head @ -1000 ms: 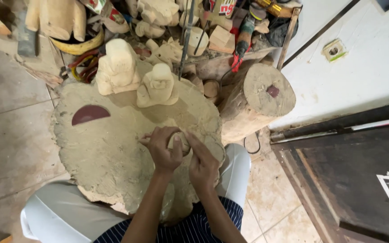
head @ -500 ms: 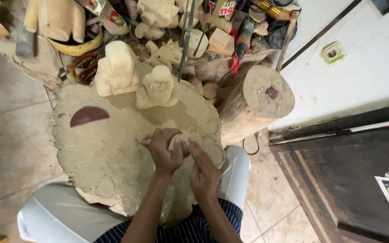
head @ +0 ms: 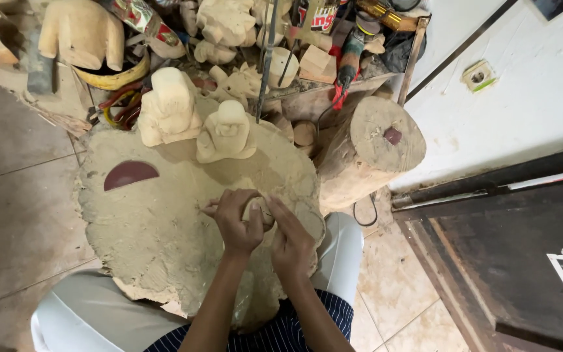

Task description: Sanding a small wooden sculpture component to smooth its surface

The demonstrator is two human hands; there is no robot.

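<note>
My left hand (head: 234, 221) and my right hand (head: 289, 238) are clasped together around a small pale wooden piece (head: 255, 210), over a dusty cloth pad (head: 158, 228) lying across my lap. Most of the piece is hidden by my fingers. Two unfinished pale wooden figures stand at the pad's far edge, a larger one (head: 169, 107) on the left and a smaller one (head: 227, 132) beside it. A dark red half-round piece (head: 129, 174) lies on the pad's left side.
A tree-stump block (head: 376, 150) stands to the right. Beyond the pad are several carved wooden parts, tools and a hammer (head: 37, 65). A white wall and a dark wooden board (head: 509, 254) are at right. Tiled floor surrounds me.
My hands have shifted slightly on the small wooden piece, the right thumb now lying further over it. Nothing else has moved.
</note>
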